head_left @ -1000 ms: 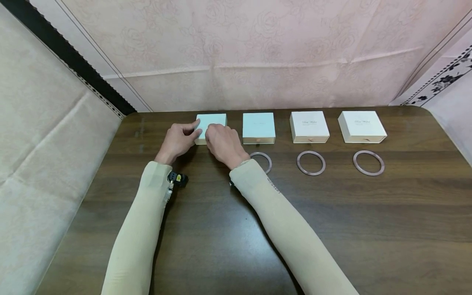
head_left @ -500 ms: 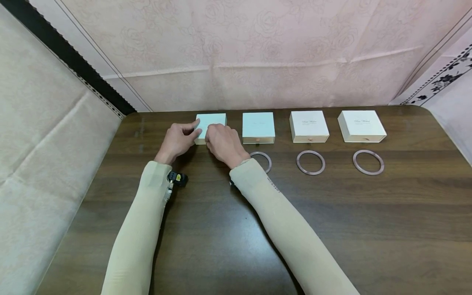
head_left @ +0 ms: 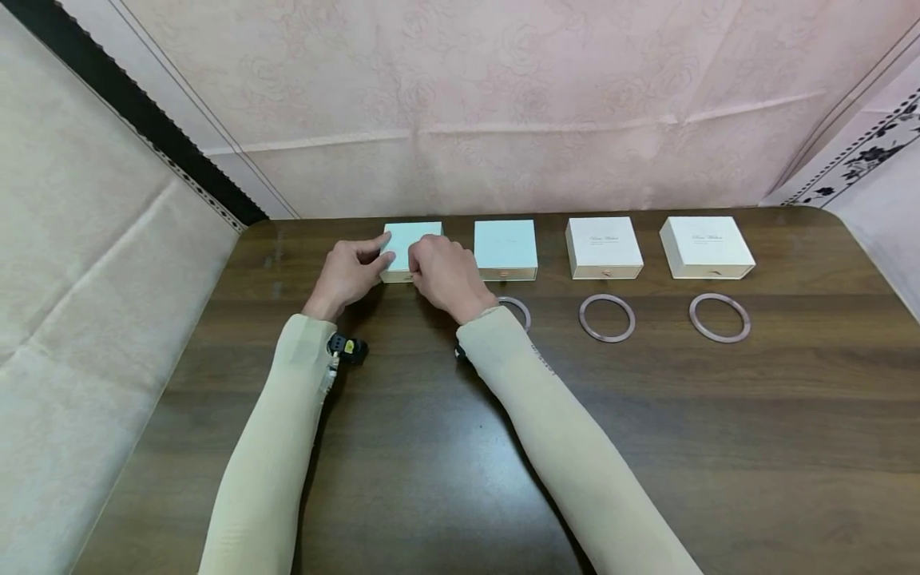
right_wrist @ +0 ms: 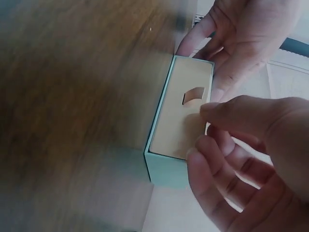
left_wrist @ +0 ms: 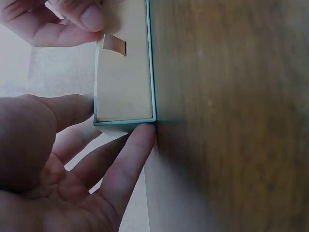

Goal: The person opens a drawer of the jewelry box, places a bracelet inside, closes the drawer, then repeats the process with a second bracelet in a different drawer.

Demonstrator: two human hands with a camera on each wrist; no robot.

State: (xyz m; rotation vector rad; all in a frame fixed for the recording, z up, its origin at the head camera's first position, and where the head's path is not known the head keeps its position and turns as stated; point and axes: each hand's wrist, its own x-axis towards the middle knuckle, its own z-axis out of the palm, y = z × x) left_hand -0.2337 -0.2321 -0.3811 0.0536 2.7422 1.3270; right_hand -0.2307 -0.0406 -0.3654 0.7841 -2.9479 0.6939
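Observation:
A light blue drawer box (head_left: 411, 233) stands at the table's far left, its cream drawer front (left_wrist: 123, 87) flush with the sleeve. A small ribbon pull tab (right_wrist: 194, 94) sticks out of that front. My left hand (head_left: 347, 273) holds the box's left end, thumb at the upper edge and a fingertip at the lower corner. In front of the box's right part is my right hand (head_left: 451, 278), fingers loosely bent; its thumb tip lies close beside the tab without gripping it. Contact between these fingers and the box's upper edge is hard to tell.
To the right stand another light blue box (head_left: 505, 243) and two white boxes (head_left: 604, 247), (head_left: 707, 246) in a row. Pale purple bangles lie before them: one (head_left: 519, 307) partly behind my right arm, a middle one (head_left: 607, 318) and a right one (head_left: 719, 318). Curtain cloth hangs behind.
My right hand has shifted slightly to the right, showing more of the left box's top. My left hand, the boxes and the bangles stay in place.

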